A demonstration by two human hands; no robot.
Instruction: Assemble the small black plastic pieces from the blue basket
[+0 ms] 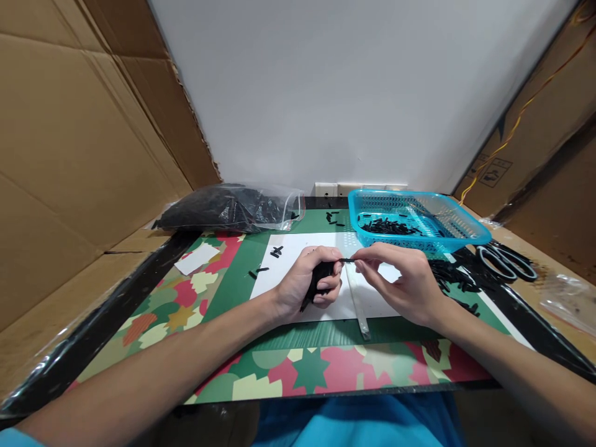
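My left hand [311, 276] is closed around a bundle of black pieces [320, 279], above a white sheet [279, 261]. Between its thumb and forefinger is one end of a thin black piece [347, 260]. The fingertips of my right hand [400, 273] pinch the other end of that thin piece. Under the hands a pale narrow strip [357, 304] lies on the sheet, pointing toward me. Small black pieces [276, 251] lie on the sheet left of my left hand.
A blue basket [419, 239] holding black pieces stands at the back right. Beside it are scissors [505, 262] and a loose black pile [451, 276]. A plastic bag of black material [228, 208] lies at the back left. Cardboard walls [84, 112] rise at both sides.
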